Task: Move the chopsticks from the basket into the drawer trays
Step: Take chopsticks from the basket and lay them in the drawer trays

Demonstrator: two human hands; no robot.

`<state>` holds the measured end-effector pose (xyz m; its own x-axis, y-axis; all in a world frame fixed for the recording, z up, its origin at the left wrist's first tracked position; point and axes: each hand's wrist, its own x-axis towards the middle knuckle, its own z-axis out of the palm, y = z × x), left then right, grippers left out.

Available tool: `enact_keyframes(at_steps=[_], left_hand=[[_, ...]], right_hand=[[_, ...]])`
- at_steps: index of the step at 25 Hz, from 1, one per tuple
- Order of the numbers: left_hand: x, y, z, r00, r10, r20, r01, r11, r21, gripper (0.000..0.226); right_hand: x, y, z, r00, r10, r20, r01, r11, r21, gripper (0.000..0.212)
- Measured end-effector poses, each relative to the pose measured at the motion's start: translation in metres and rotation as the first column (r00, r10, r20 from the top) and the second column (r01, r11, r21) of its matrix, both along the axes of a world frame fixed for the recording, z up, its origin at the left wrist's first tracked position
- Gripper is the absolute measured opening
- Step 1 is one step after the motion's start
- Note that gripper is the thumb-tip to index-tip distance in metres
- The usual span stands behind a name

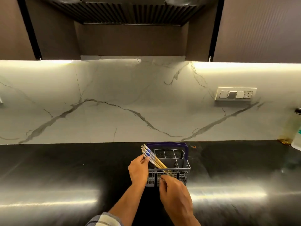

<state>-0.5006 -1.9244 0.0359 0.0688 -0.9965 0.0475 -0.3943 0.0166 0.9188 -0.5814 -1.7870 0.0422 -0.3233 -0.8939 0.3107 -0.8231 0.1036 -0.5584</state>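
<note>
Chopsticks [151, 156] (slim bamboo) over gridded basket [186, 170]

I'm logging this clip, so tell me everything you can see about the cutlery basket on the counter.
The basket is a grey plastic grid-walled caddy with inner dividers forming several compartments and a dark purple handle arching over its far side. It stands upright on the dark glossy counter. A bundle of chopsticks with blue-patterned tops leans out over its left rim. The left hand pinches them beside the basket; the right hand reaches its near wall.
</note>
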Motion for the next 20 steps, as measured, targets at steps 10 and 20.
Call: enact_keyframes(at_steps=[10,20], left_hand=[[-0.013,-0.04,0.003,0.994,0.093,0.062,-0.095,0.995,0.031,0.019],[0.015,-0.04,0.046,0.995,0.013,-0.099,-0.021,0.996,-0.084,0.013]], right_hand=[[-0.033,0.004,-0.009,0.996,-0.038,0.079,0.032,0.997,0.074,0.021],[-0.029,0.002,0.005,0.985,-0.03,0.169,0.021,0.998,0.054,0.026]])
